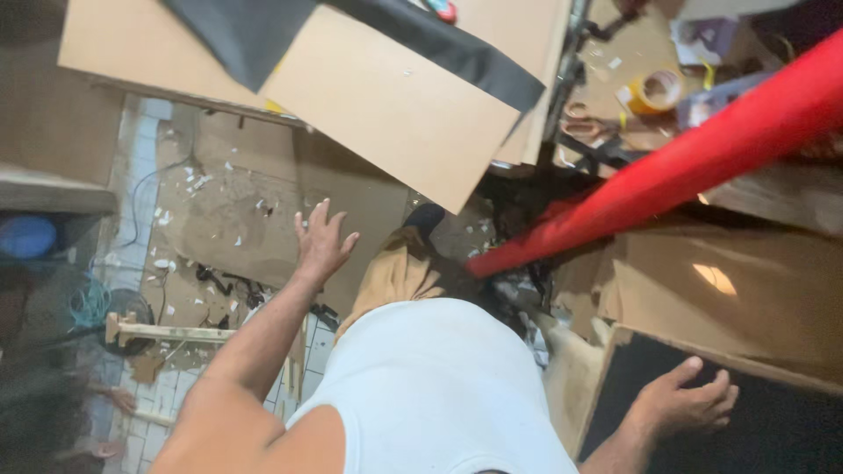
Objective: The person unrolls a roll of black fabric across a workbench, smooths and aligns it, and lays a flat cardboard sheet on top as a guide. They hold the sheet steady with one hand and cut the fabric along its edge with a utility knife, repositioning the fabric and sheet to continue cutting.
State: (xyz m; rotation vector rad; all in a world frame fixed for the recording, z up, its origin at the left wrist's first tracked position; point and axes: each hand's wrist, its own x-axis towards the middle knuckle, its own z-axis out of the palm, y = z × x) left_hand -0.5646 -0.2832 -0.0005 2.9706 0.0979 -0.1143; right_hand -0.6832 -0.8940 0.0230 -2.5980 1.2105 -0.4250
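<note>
My left hand (pixel 321 240) is stretched out in the air in front of me, fingers spread, holding nothing, just below the corner of a tan cardboard sheet (pixel 399 96). My right hand (pixel 683 402) rests flat, palm down, on a black sheet (pixel 773 430) that covers a board at the lower right. A long red roll (pixel 685 167) slants from upper right down to the floor between the two hands. My white shirt (pixel 430 386) and tan trouser leg (pixel 395 272) fill the lower middle.
A black sheet (pixel 457 44) drapes over stacked cardboard on top. A tape roll (pixel 657 90) and scissors (pixel 584 123) lie on a cluttered surface upper right. Paper scraps litter the floor cardboard (pixel 237 202). A wooden frame piece (pixel 167 332) and a cable lie at left.
</note>
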